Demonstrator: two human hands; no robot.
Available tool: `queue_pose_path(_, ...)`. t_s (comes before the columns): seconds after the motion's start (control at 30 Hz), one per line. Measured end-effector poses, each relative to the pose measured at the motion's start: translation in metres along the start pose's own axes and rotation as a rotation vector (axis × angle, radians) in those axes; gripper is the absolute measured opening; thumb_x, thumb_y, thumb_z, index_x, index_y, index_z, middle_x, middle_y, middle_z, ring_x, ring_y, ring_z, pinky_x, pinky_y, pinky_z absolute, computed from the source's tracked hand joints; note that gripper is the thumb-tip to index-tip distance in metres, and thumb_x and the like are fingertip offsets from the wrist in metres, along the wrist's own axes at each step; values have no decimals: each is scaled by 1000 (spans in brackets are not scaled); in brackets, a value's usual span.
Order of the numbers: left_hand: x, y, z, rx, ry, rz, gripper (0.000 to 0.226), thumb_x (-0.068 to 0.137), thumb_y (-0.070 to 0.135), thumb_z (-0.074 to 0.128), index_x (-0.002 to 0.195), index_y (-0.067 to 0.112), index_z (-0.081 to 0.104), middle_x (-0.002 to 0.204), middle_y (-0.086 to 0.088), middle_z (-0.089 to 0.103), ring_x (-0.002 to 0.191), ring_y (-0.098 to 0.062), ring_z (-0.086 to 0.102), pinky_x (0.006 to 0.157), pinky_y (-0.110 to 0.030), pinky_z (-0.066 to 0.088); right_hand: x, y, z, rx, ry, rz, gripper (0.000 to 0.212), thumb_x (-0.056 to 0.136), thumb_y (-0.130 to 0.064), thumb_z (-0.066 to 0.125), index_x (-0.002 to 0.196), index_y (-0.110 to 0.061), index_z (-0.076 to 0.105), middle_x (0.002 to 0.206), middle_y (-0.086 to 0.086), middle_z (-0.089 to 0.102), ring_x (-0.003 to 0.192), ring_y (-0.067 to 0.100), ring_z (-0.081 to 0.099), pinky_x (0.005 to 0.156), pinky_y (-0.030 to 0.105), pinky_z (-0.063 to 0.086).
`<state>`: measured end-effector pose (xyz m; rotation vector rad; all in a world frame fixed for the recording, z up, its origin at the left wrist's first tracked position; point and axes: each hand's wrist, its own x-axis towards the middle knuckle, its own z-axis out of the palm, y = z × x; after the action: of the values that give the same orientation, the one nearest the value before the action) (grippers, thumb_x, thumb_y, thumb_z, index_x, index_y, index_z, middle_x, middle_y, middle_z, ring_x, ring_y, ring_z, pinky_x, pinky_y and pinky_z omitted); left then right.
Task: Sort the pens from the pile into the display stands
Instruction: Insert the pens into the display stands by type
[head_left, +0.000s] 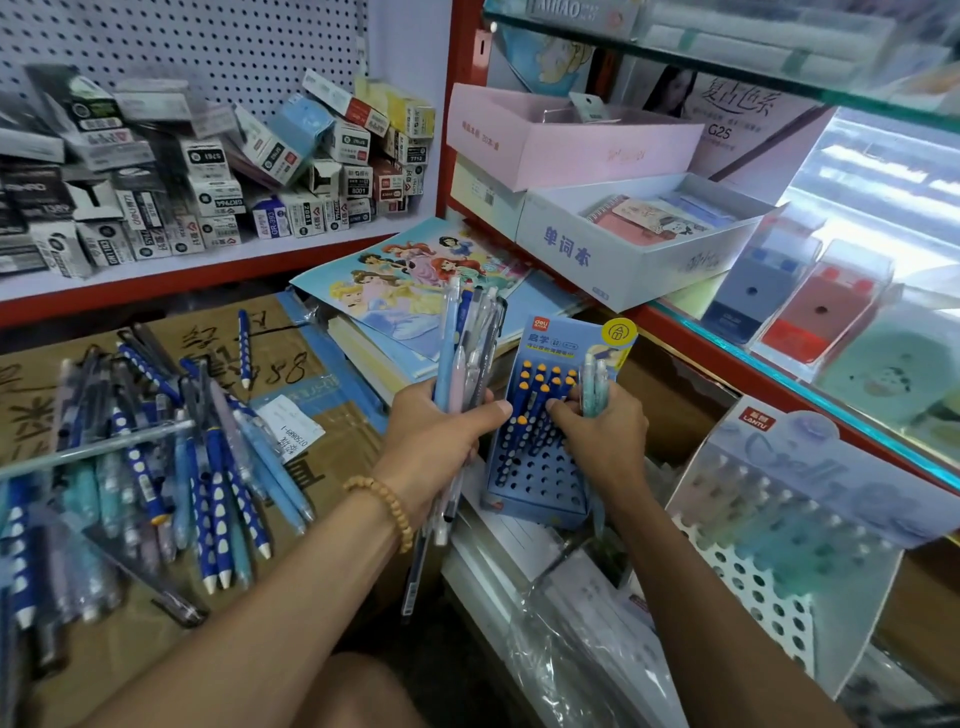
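A pile of pens (156, 467), mostly blue with white dots, lies on cardboard at the left. My left hand (436, 431) grips a bundle of several pens (467, 343) held upright, their ends sticking out above and below the fist. My right hand (602, 436) holds two pale teal pens (594, 384) and its fingers touch the dark blue pens (535, 405) standing in the blue display stand (540, 478). That stand has many vacant holes in its lower rows. A second, white and lilac display stand (769, 551) with round holes sits at the right.
Small boxes (208, 171) are stacked on the pegboard shelf at the back left. A princess picture book (415, 275) lies behind the hands. A white box of notebooks (639, 244) and a pink box (566, 135) sit on the red-edged glass counter (779, 384). Plastic-wrapped packs (587, 623) lie below.
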<state>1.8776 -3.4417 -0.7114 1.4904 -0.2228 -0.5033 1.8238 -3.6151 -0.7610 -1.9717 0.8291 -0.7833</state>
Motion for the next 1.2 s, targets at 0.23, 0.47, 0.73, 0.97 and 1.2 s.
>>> queue_pose_path(0.23, 3, -1, 1, 5, -2, -9, 16, 76, 14, 81, 83, 12, 66, 62, 0, 58, 48, -11, 50, 49, -24, 44, 1, 9, 2, -49, -31, -18, 29, 83, -23, 78, 69, -7, 58, 68, 15, 66, 67, 37, 64, 63, 50, 56)
queue_pose_path(0.47, 4, -1, 2, -4, -8, -2, 16, 76, 12, 81, 82, 13, 65, 63, 1, 58, 47, -10, 50, 47, -21, 43, -14, 4, -3, 246, -47, 176, 13, 86, -15, 75, 84, -8, 65, 69, 10, 64, 56, 17, 58, 53, 34, 55)
queue_pose_path(0.73, -13, -8, 22, 68, -166, -32, 21, 72, 11, 84, 78, 12, 64, 63, 1, 61, 49, -10, 53, 50, -22, 46, -20, -42, -37, 988, -122, 386, 9, 100, -19, 55, 94, -12, 55, 67, -1, 56, 47, 6, 43, 43, 16, 36)
queue_pose_path(0.97, -34, -11, 31, 56, -339, -96, 24, 71, 5, 83, 85, 5, 64, 62, -1, 60, 45, -9, 52, 45, -21, 43, -25, -59, -48, 1125, -50, 423, 15, 98, -19, 57, 85, -11, 56, 64, -1, 52, 44, 4, 43, 41, 15, 38)
queue_pose_path(1.2, -46, -6, 28, 21, -380, -46, 16, 75, -1, 78, 79, 5, 64, 56, -4, 59, 40, -12, 47, 40, -21, 39, -25, -69, -65, 1175, 35, 434, 9, 97, -16, 59, 93, -8, 57, 68, 5, 63, 54, 11, 59, 50, 19, 52)
